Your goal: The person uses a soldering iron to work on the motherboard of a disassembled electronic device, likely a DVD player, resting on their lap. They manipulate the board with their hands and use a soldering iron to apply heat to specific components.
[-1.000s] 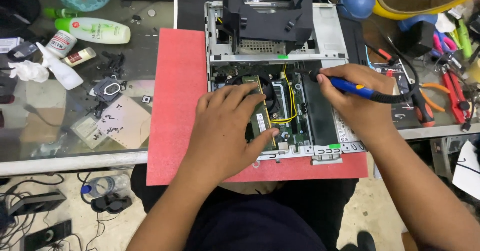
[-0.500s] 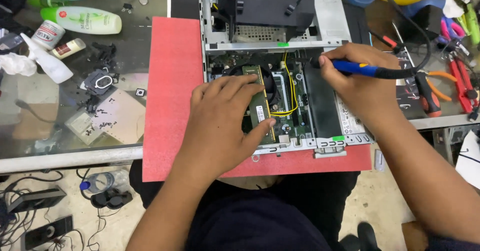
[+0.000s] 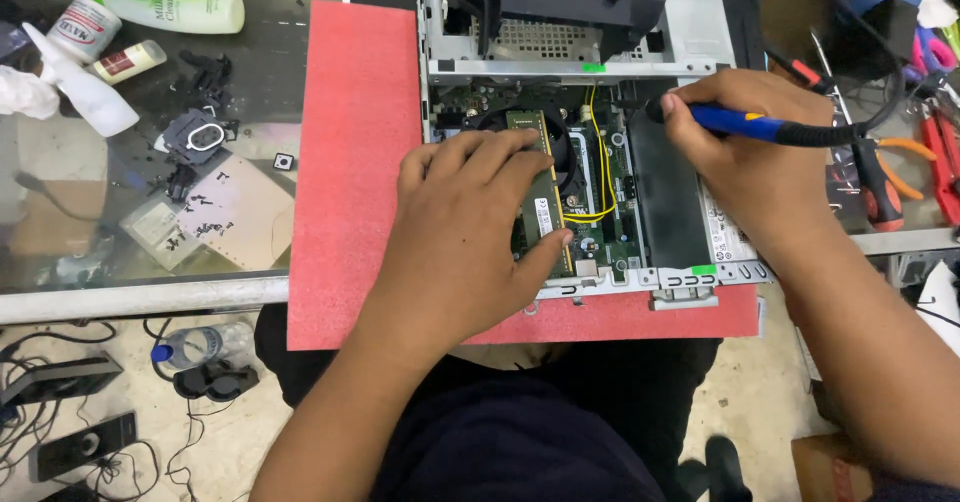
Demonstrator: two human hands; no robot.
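Small shifts over the open computer case

The left hand (image 3: 470,222) slid a little toward the case's (image 3: 690,22) near edge, its thumb coming to press the lower end of the green memory module (image 3: 532,177). The right hand (image 3: 745,152) drew the blue-handled tool (image 3: 725,120) slightly toward the case's far right corner. The view itself crept forward, so the red mat (image 3: 355,162) and bottles sat lower in frame.

An open computer case (image 3: 690,22) sits on a mat (image 3: 350,162) on the table (image 3: 140,292). The left hand (image 3: 465,227) rests on a memory stick (image 3: 535,187) inside it; a wire (image 3: 600,152) runs just right. The right hand (image 3: 750,167), farther right, holds a tool (image 3: 735,120). 2 bottles (image 3: 170,2) lie far left, pliers (image 3: 930,157) far right.
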